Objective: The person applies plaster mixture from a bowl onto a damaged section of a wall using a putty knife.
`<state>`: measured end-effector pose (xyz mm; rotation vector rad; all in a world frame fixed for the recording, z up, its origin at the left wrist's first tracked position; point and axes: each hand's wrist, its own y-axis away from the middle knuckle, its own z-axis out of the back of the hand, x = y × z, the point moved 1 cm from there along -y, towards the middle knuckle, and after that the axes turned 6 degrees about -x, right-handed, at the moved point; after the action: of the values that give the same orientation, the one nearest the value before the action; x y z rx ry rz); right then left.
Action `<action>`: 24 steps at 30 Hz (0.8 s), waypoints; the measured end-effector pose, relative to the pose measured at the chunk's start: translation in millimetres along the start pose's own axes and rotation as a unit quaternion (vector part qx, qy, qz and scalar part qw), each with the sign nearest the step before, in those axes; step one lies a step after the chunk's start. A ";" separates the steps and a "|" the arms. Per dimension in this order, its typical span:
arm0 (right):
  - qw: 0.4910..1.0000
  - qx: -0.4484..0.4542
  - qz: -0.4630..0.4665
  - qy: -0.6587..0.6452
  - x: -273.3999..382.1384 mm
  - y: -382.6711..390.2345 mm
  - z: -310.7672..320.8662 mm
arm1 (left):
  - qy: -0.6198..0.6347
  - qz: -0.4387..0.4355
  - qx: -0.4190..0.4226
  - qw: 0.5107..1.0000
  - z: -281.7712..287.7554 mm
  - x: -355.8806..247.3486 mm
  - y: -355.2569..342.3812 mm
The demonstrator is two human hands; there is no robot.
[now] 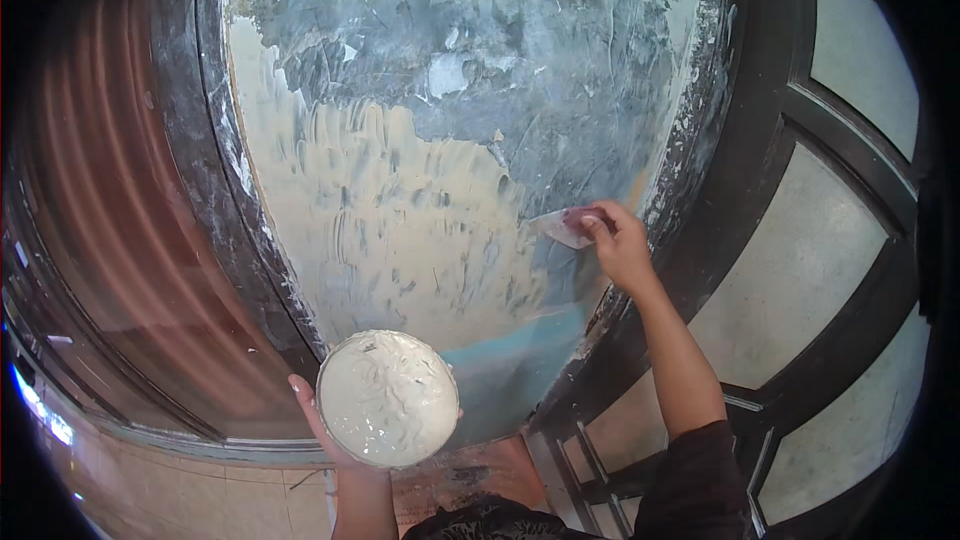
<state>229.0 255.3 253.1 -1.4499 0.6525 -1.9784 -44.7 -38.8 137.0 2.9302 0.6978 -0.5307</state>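
Note:
My left hand [322,430] supports a round tub [335,450] from below and the side, the thumb along its left edge. Thick cream putty [390,395] fills it almost to the rim. In my right hand [624,252] is a putty knife [562,227], its handle pinched between thumb and fingers. The blade lies against the grey wall panel [590,120], by the right edge of a streaky coat of cream putty [400,200]. That coat covers the middle and left of the panel, with grey showing through in places.
Dark, paint-flecked frame strips [190,100] border the panel. A dark door [760,210] with pale panes stands at the right. Brown curtains [100,160] show behind glass at the left. Below lies a tiled floor [220,495]. A pale blue band [520,338] crosses the panel's lower part.

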 end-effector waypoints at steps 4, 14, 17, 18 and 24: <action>0.997 0.033 0.049 0.046 -19.1 5.7 6.1 | 0.042 0.050 0.055 0.996 -16.2 0.6 6.8; 0.998 0.016 0.029 0.046 -14.6 5.8 -0.1 | 0.008 0.048 0.096 0.994 -21.9 -2.5 5.0; 0.999 0.009 0.027 0.019 -14.8 9.4 0.0 | -0.001 0.011 0.053 0.999 -13.2 -4.2 2.7; 0.999 0.010 0.028 0.017 -15.5 13.0 -1.5 | 0.000 0.009 0.054 0.999 -11.5 -4.4 2.8; 0.981 0.060 0.110 0.146 -9.6 19.3 -12.4 | -0.020 0.017 0.081 0.996 -18.3 -6.3 6.2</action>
<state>222.6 249.0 229.9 -0.9785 0.7694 -2.0317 -41.4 -44.0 156.3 3.0637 0.6272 -0.6722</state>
